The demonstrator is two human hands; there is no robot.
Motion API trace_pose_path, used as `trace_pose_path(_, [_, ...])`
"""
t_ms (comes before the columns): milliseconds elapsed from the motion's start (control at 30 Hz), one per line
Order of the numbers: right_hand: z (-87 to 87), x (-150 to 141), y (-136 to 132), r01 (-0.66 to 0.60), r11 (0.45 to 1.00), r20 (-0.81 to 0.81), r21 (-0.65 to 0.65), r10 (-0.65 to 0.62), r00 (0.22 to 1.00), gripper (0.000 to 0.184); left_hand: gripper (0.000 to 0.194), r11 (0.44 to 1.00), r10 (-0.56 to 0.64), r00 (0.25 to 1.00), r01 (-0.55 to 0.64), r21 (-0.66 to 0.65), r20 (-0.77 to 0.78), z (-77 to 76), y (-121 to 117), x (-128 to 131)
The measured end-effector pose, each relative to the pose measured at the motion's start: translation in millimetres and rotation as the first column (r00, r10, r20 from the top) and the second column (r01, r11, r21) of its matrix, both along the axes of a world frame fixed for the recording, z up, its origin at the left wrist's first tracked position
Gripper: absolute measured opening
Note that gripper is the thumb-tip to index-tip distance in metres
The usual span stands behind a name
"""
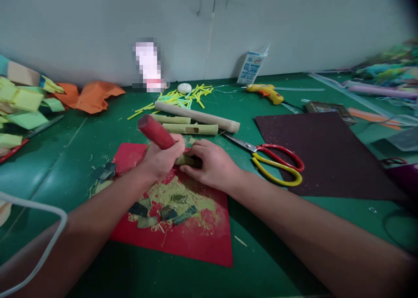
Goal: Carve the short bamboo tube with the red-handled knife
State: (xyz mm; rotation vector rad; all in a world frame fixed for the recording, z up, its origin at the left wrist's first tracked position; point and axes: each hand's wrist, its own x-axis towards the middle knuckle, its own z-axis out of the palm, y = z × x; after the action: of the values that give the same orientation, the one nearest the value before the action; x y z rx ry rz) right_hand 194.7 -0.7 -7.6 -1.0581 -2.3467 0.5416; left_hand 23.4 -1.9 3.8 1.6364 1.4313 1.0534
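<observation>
My left hand (163,156) is closed around a tool with a thick red round handle (156,132), which leans up to the left. The tool's working end is hidden behind my fingers. My right hand (214,163) grips a short greenish bamboo piece (185,160) from the right, steadying it beside my left hand. Both hands are over a red sheet (209,252), strewn with pale shavings (192,198) and dark green bark-like chips (168,213). Just beyond lie a bamboo tube with a cut notch (207,129) and a longer pale stick (196,116).
Scissors with red and yellow handles (277,163) rest partly on a dark brown sheet (329,158) at right. Behind are a yellow glue gun (267,92), yellow straw pieces (199,95) and a carton (251,67). Orange cloth-like material (98,96) and paper notes (26,102) lie left.
</observation>
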Motion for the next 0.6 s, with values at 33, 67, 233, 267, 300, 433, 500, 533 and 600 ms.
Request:
trace_pose_path(33, [-0.3,0.0,0.7,0.013,1.000,0.003,-0.001,-0.013,1.000,0.020,0.020,0.999,-0.002,1.000,0.002,0.036,0.026,-0.6,1.2,0.5])
trace_pose_path(67, [-0.4,-0.1,1.2,0.022,1.000,0.007,-0.003,-0.021,1.000,0.021,0.020,0.998,-0.014,0.999,0.012,0.061,0.038,-0.8,2.4,1.1])
trace_pose_path(233, [2.1,0.5,1.3,0.028,1.000,0.032,-0.006,-0.028,0.999,0.021,0.021,0.996,-0.060,0.998,0.061,0.062,-0.022,-1.3,6.1,1.9])
trace_pose_path(267, [2.7,0.6,1.1,0.026,1.000,0.036,-0.003,-0.026,0.999,0.021,0.022,0.996,-0.066,0.998,0.067,0.062,-0.022,-1.7,6.2,1.4])
trace_pose_path(300, [3.3,0.7,0.9,0.025,1.000,0.039,0.000,-0.025,0.999,0.021,0.023,0.995,-0.071,0.997,0.072,0.062,-0.024,-2.1,6.0,0.9])
trace_pose_path(433, [4.8,0.9,0.7,0.015,1.000,0.045,0.001,-0.015,0.999,0.019,0.025,0.995,-0.086,0.993,0.090,0.049,-0.080,-1.3,3.6,0.3])
trace_pose_path(500, [5.1,1.0,1.1,0.010,1.000,0.037,-0.012,-0.009,0.999,0.019,0.026,0.996,-0.087,0.990,0.090,0.026,-0.107,1.2,2.5,1.7])
trace_pose_path(533, [5.1,1.1,1.3,0.006,1.000,0.031,-0.022,-0.005,1.000,0.019,0.026,0.996,-0.083,0.990,0.085,0.012,-0.110,2.9,2.3,2.7])
trace_pose_path(600, [4.9,1.6,2.1,-0.007,0.999,0.009,-0.043,0.007,1.000,0.019,0.026,0.996,-0.091,0.991,0.091,-0.011,-0.101,6.2,2.7,4.5])
